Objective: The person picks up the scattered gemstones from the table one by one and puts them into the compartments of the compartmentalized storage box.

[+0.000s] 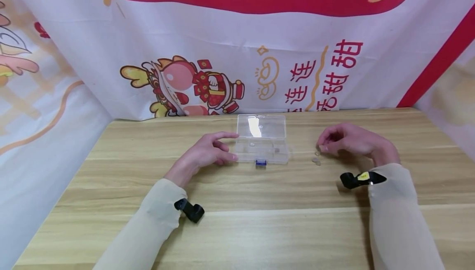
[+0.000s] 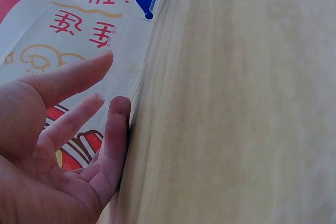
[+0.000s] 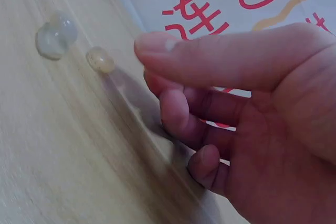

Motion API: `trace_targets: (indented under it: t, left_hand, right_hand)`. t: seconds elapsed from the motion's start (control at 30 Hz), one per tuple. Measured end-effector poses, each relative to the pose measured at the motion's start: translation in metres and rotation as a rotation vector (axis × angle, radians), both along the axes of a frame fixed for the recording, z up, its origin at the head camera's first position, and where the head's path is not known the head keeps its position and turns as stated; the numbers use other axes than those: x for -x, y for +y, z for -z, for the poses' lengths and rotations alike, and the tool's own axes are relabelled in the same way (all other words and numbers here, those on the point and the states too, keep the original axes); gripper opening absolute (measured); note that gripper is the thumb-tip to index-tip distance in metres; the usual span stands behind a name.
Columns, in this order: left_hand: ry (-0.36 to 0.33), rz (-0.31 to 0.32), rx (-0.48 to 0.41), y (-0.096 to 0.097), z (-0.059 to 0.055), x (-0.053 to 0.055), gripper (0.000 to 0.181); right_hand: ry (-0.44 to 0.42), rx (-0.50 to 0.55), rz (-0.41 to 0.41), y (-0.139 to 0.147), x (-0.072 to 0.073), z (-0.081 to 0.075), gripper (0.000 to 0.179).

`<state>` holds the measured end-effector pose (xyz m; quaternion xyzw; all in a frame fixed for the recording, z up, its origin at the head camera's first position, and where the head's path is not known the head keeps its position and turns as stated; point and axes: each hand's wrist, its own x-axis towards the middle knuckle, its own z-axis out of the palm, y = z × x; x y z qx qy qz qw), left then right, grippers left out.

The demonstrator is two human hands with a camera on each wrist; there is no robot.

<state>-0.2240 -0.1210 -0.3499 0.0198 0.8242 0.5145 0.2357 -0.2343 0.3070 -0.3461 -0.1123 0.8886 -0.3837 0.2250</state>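
Note:
A clear plastic box (image 1: 261, 157) with a blue latch (image 1: 261, 162) stands with its lid (image 1: 272, 126) raised. At the box's left side is my left hand (image 1: 208, 150), thumb and index finger extended, the fingertips at its edge. Small beads lie on the table to the right: two translucent beads (image 3: 51, 41) touching each other and a yellowish bead (image 3: 100, 60) apart. Just beside them is my right hand (image 1: 350, 140), fingers curled and thumb against the index finger. Whether something small sits between those fingertips is hidden.
The wooden table (image 1: 259, 228) ends at a printed cloth (image 1: 215, 27) hanging right behind the box. Dividers part the box inside, and a small pale thing (image 1: 276, 150) shows in its right part. Each sleeve bears a black wrist camera.

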Motion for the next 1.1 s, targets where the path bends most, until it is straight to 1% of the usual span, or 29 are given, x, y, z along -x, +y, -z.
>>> trace_targets:
  t: [0.2, 0.4, 0.5, 0.57, 0.77, 0.9, 1.1]
  left_hand:
    - [0.000, -0.001, 0.002, 0.001, -0.001, -0.001, 0.063]
    - [0.000, 0.000, 0.005, 0.000, 0.001, 0.001, 0.063]
    - [0.001, 0.000, 0.012, 0.000, 0.001, 0.001, 0.062]
    - [0.002, 0.002, 0.014, 0.000, 0.001, 0.001, 0.063]
    - [0.006, 0.007, 0.013, -0.001, 0.001, 0.001, 0.063]
    - [0.007, 0.009, 0.012, -0.001, 0.001, 0.001, 0.063]
    - [0.007, 0.009, 0.009, 0.000, 0.001, 0.001, 0.063]
  right_hand:
    - [0.057, 0.035, -0.011, -0.009, 0.001, -0.001, 0.021]
    - [0.056, 0.137, -0.015, -0.018, 0.002, -0.004, 0.022]
    - [0.065, 0.164, -0.006, -0.022, 0.001, -0.007, 0.023]
    - [0.074, 0.161, -0.002, -0.024, 0.001, -0.009, 0.024]
    - [0.112, 0.096, -0.013, -0.032, 0.003, -0.014, 0.028]
    - [0.119, 0.092, -0.025, -0.036, 0.004, -0.016, 0.025]
    - [0.116, 0.084, -0.080, -0.046, 0.007, -0.013, 0.019]
